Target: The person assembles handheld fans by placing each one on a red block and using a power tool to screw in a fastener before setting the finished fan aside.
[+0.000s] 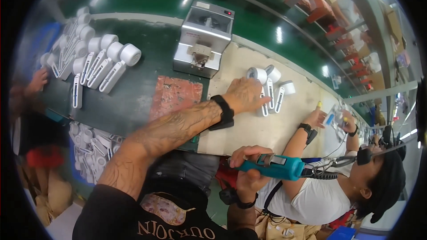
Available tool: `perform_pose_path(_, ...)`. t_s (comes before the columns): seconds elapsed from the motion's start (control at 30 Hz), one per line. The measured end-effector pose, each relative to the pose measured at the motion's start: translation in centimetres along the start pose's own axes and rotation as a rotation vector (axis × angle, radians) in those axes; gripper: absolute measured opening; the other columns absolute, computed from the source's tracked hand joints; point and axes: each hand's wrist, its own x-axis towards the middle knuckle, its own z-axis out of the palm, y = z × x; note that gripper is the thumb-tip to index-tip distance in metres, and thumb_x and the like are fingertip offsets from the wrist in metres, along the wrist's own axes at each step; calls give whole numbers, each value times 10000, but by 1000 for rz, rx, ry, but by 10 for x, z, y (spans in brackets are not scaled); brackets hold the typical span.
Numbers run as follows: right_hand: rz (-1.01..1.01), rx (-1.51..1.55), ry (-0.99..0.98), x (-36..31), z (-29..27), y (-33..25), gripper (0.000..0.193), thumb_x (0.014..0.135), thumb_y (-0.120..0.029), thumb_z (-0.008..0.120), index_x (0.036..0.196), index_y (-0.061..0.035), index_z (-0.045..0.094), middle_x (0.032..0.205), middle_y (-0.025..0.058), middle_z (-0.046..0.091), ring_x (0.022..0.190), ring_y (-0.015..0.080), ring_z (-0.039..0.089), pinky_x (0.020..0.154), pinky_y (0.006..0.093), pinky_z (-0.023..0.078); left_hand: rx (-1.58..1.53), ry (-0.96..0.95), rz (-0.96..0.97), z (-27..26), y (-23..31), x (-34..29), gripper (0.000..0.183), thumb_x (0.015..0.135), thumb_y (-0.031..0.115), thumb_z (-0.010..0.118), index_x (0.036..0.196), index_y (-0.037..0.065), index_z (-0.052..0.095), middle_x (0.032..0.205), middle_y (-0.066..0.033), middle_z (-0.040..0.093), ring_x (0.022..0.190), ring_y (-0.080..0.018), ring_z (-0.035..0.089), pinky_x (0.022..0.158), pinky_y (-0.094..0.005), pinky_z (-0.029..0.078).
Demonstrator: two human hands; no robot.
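Clasping teal tool [284,167]: curled right grip [247,180]

three white-handled devices [279,100] on beige tabletop [240,138], one teal driver [287,168], one grey machine [202,40]

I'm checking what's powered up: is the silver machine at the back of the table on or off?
Apparently on: a small red light glows on the silver machine. Whether it is running, I cannot tell.

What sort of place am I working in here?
Probably a factory assembly line: many matching white handled devices lie grouped on the workbench, a grey metal machine stands there too, and a co-worker is right alongside.
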Motion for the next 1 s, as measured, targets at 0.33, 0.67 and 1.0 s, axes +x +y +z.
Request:
perform_pose_path(0.33, 13, 37, 16, -2, -5, 4, 691, 844, -585, 750, 1074, 17, 503, 691, 78, 536, 595, 207, 556, 540, 318, 454, 110, 188, -171, 38, -27, 11, 557, 889, 541, 582, 1107, 34, 654, 1105, -176, 646, 1122, -364, 599, 958, -511, 445)
perform_pose_path(0.67, 2, -9, 37, 25, 3, 16, 710, 848, -597, 743, 1076, 36, 516, 703, 83, 546, 571, 203, 564, 512, 304, 449, -135, 356, 255, -50, -46, -116, 230, 779, 234, 715, 920, 65, 652, 915, -114, 633, 896, -324, 647, 910, -473, 492)
perform_pose_path(1.0, -172, 17, -64, 107, 69, 26, 740, 926, -666, 599, 1214, 14, 555, 706, 36, 496, 598, 151, 507, 567, 285, 425, 41, 206, 175, -79, -114, -164, 314, 854, 334, 704, 1034, 77, 694, 1113, -94, 623, 1110, -296, 551, 973, -449, 429)
